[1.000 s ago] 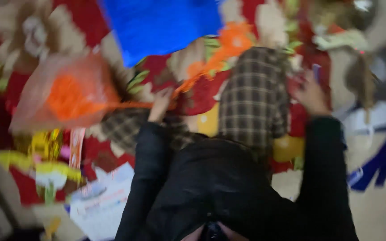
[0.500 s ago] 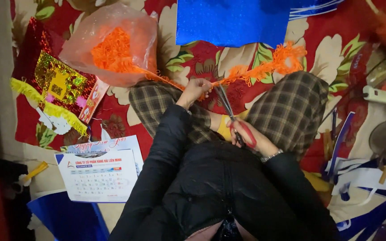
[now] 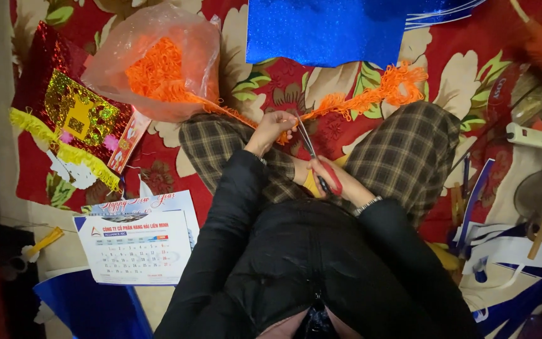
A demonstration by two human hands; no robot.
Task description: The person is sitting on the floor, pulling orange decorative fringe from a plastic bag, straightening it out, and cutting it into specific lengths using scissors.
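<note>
The right hand [image 3: 337,182] is closed through the red handles of one pair of scissors [image 3: 313,157], blades slightly parted and pointing up at an orange fringe strip [image 3: 371,94]. The left hand [image 3: 272,129] pinches that strip shut between its fingers, just beside the blade tips. The strip runs across the lap, from a clear plastic bag [image 3: 152,59] stuffed with more orange fringe on the left to a bunched end above the right knee. One blue glitter sheet [image 3: 318,31] lies beyond it. Left of the knees sit a red-and-gold foil ornament [image 3: 64,107] with yellow fringe and one white calendar sheet [image 3: 136,245]. A white glue gun [image 3: 537,139] lies at the far right.
</note>
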